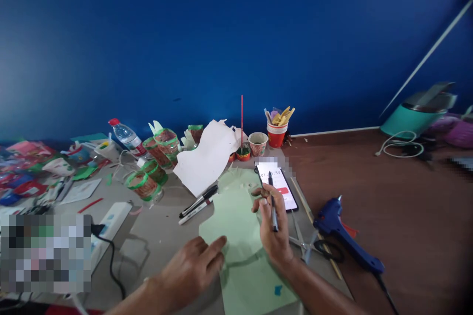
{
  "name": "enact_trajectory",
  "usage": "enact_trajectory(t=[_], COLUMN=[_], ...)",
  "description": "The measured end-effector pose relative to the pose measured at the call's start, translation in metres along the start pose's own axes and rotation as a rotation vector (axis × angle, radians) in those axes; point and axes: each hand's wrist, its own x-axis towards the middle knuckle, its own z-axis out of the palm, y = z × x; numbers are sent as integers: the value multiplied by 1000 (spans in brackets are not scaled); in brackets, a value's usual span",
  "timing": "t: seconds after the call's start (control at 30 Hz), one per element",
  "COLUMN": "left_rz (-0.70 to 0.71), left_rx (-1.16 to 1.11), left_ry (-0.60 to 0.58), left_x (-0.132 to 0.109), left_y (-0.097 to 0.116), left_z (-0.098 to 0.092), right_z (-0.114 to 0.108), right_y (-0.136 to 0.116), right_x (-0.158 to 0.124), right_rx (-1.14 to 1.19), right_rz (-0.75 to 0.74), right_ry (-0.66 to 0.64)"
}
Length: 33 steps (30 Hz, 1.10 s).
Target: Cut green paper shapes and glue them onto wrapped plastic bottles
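My right hand (275, 234) is closed around a slim black-and-grey marker pen (274, 209), held over the right side of a pale green paper (236, 216). That paper has a cut, curved outline. Its lower edge overlaps another pale green sheet (247, 285), which bears a small blue spot. My left hand (195, 266) lies at the left edge of the papers with its index finger stretched onto them and nothing visible in its grasp. Two more markers (197, 202) rest on the table left of the paper. A lit phone (288, 192) lies just beyond my right hand.
Scissors (305, 246) and a blue glue gun (347, 236) lie to the right. Torn white paper (209, 155) stands behind the green paper, near cups (257, 143). Green-rimmed jars (144, 184), a bottle (127, 138) and a power strip (111, 226) are on the left.
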Motion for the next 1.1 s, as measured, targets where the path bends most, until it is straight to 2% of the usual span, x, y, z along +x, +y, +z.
enact_trajectory(t=[0.07,0.1,0.17,0.23,0.3,0.37,0.47,0.53,0.67,0.77,0.83,0.97,1.1], left_rz=[130,121,9,-161,-324,-367,-317,-285,-128,-18,27,-50,-114], left_rx=[-99,-156,-223,-244,-232,-252,-272,-225,-243,-252,-200,-74,-201], left_ry=[-97,-129,-173,-186,-281,-404,-599,-647,-553,-448,-418,-403,-382], left_x=[3,5,5,2,-2,-4,-2,1,2,0,-3,-11,-11], left_y=[-1,-6,-21,-35,-43,-40,-23,-12,-4,-9,-15,-28,-19], left_z=[-3,-6,-9,-6,1,7,11,10,10,13,16,19,14], right_z=[-1,-2,-3,-3,-3,-2,-2,-2,-2,-2,-1,0,1], right_y=[4,6,10,12,12,10,7,6,8,11,12,10,9], right_x=[-1,-1,-2,-3,-4,-5,-5,-5,-5,-5,-5,-9,-12], right_rx=[-40,-64,-123,-184,-229,-264,-314,-355,-507,-647,-712,-795,-831], right_rz=[3,-5,-36,-69,-81,-78,-86,-99,-146,-180,-192,-204,-164], right_ry=[-66,-101,-173,-229,-269,-286,-295,-320,-440,-522,-549,-571,-606])
